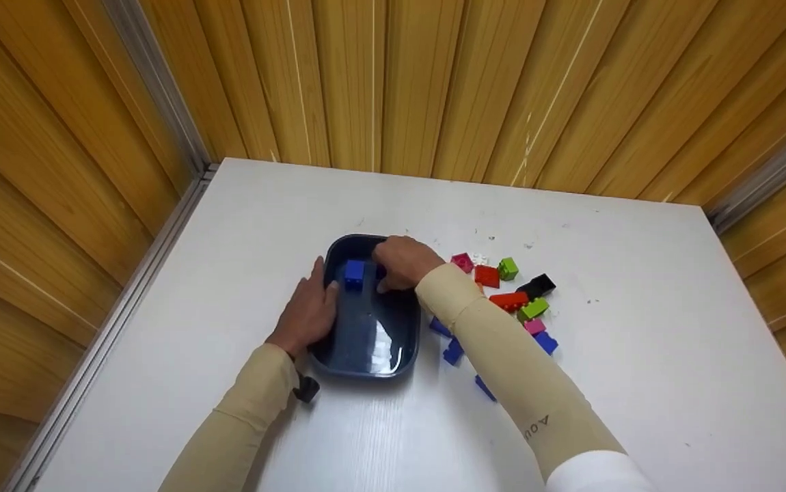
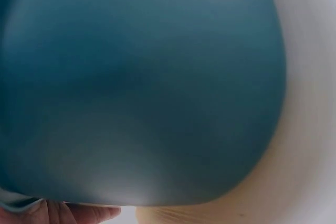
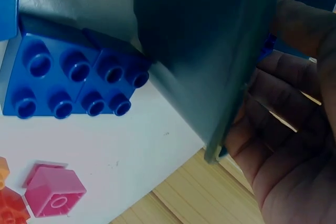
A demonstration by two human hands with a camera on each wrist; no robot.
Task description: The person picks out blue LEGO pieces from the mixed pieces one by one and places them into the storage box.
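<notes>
The head view is evenly and brightly lit, sharp across the white counter. A pale glare patch sits on the floor of the blue tub, below the right grip, and soft shadows lie under both sleeves. The wall panels bow towards the frame edges. The left wrist view is fully out of focus. The right wrist view is dimmer, with the near tub wall blurred.
</notes>
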